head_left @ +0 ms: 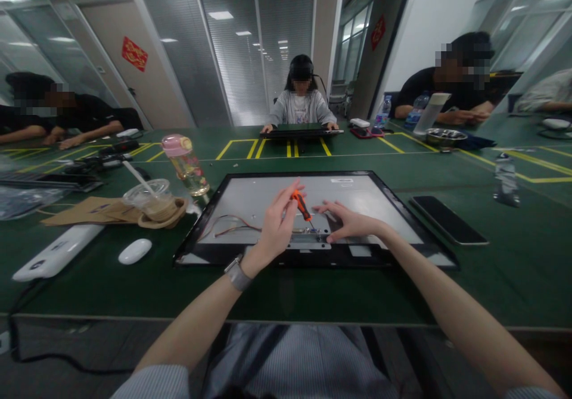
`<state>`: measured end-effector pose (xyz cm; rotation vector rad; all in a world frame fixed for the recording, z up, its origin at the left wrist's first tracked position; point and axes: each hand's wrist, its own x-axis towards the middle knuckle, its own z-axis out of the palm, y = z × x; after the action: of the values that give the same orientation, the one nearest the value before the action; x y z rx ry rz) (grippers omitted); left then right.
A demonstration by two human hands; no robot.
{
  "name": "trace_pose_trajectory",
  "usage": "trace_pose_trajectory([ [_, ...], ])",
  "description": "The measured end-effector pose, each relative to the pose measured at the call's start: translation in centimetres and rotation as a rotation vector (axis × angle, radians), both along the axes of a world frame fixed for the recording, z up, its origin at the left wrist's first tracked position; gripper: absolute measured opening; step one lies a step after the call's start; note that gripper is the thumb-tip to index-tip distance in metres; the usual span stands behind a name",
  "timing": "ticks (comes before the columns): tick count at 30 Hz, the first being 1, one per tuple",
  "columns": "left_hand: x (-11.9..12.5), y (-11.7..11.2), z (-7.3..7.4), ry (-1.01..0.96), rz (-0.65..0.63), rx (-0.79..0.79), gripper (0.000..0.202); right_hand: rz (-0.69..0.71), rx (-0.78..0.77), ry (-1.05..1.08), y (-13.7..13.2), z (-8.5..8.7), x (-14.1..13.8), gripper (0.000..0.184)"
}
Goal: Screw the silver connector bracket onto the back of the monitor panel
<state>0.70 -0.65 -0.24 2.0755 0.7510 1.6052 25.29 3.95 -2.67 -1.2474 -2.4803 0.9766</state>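
Observation:
An orange and black screwdriver [302, 206] leans with its tip down on a metal bracket [308, 239] on the back of a flat display panel [236, 193]. My left hand [276, 220], with a watch on the wrist, has its fingertips at the top of the handle and appears to grip it. Spread over the bracket's right end is my right hand [351, 220], its thumb low by the bracket and its fingers reaching toward the screwdriver shaft. Thin cables [236, 227] run left across the panel. The exact contact of the screwdriver tip is too small to make out.
Left of the panel are a white mouse [134, 251], a white power strip [60, 251], a plastic cup [154, 199] and a pink-lidded bottle [185, 164]. A phone [448, 220] lies to the right. Across the green table [513, 268], a person [300, 104] handles another panel.

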Motion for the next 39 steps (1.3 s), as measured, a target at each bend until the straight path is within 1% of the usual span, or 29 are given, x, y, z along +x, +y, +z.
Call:
trace_pose_trajectory([
  [2, -0.04, 0.27, -0.18, -0.035, -0.006, -0.024, 0.037, -0.001, -0.004, 0.001, -0.03, 0.06, -0.02, 0.083],
  [6, -0.27, 0.7, -0.25, -0.066, 0.066, -0.034, 0.03, -0.003, -0.011, 0.01, -0.1, 0.17, -0.06, 0.084],
  [7, -0.35, 0.78, -0.24, -0.067, 0.057, -0.051, 0.03, -0.008, -0.015, 0.007, -0.11, 0.17, -0.07, 0.085],
  [10, -0.49, 0.91, -0.29, -0.071, -0.03, -0.122, 0.038, -0.012, -0.01, -0.002, -0.08, 0.12, -0.09, 0.087],
  [12, -0.46, 0.89, -0.36, -0.062, -0.071, -0.142, 0.042, -0.006, -0.001, -0.003, -0.05, 0.09, -0.09, 0.086],
  [13, -0.42, 0.85, -0.37, -0.055, -0.068, -0.135, 0.042, -0.002, 0.0, -0.001, -0.04, 0.09, -0.08, 0.085],
  [15, -0.37, 0.72, -0.26, -0.032, -0.02, -0.089, 0.039, 0.003, -0.003, 0.005, -0.03, 0.09, -0.06, 0.084],
  [18, -0.45, 0.52, 0.14, 0.009, 0.06, 0.006, 0.029, 0.005, -0.003, 0.013, -0.02, 0.07, 0.0, 0.084],
  [20, -0.59, 0.42, 0.37, 0.031, 0.079, 0.025, 0.025, 0.002, -0.002, 0.013, 0.0, 0.02, 0.02, 0.083],
  [22, -0.69, 0.36, 0.46, 0.037, 0.065, 0.013, 0.028, 0.002, 0.003, 0.015, 0.01, 0.0, 0.0, 0.083],
  [25, -0.62, 0.29, 0.35, 0.013, -0.003, -0.001, 0.036, -0.006, -0.002, 0.013, -0.05, 0.1, -0.06, 0.083],
  [27, -0.49, 0.26, 0.26, -0.01, -0.018, 0.01, 0.036, -0.015, -0.019, 0.01, -0.15, 0.24, -0.09, 0.084],
  [31, -0.47, 0.27, 0.28, -0.002, 0.078, 0.069, 0.026, -0.013, -0.027, 0.007, -0.34, 0.5, -0.1, 0.085],
  [32, -0.55, 0.3, 0.31, 0.01, 0.08, 0.07, 0.025, -0.011, -0.025, 0.005, -0.37, 0.54, -0.11, 0.084],
  [33, -0.63, 0.34, 0.33, 0.021, 0.062, 0.06, 0.027, -0.012, -0.024, 0.002, -0.38, 0.56, -0.13, 0.084],
  [36, -0.78, 0.5, 0.28, 0.036, -0.048, 0.013, 0.038, -0.025, -0.026, -0.003, -0.34, 0.53, -0.19, 0.085],
  [37, -0.77, 0.55, 0.23, 0.038, -0.063, 0.009, 0.041, -0.024, -0.022, -0.003, -0.3, 0.49, -0.2, 0.085],
  [39, -0.67, 0.6, 0.18, 0.044, -0.027, 0.031, 0.041, -0.009, -0.008, 0.002, -0.23, 0.4, -0.2, 0.086],
])
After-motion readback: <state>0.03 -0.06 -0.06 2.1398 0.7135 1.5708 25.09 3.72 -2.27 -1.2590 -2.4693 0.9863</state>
